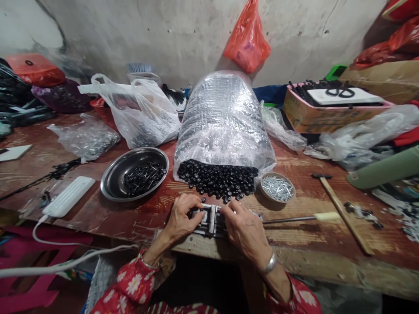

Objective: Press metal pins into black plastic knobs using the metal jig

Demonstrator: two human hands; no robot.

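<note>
Steel bowl (pixel 114 172): dark pieces (pixel 144 179) with thin bright shafts, heaped toward its right side; single pieces hard to separate.
Left hand (pixel 185 216): half curled at the fixture's left end; cannot tell whether it pinches anything.
Metal fixture (pixel 212 220): between both hands at the table's (pixel 131 220) front edge, partly covered.
Clear sack (pixel 225 117): black caps (pixel 219 179) spilling from its mouth; deeper contents obscured.
Right hand (pixel 245 224): curled, fingertips hidden; grip cannot be told.
Small bowl (pixel 278 201): filled with nails (pixel 277 187).
Green cylinder (pixel 382 168): cut off at right.
</note>
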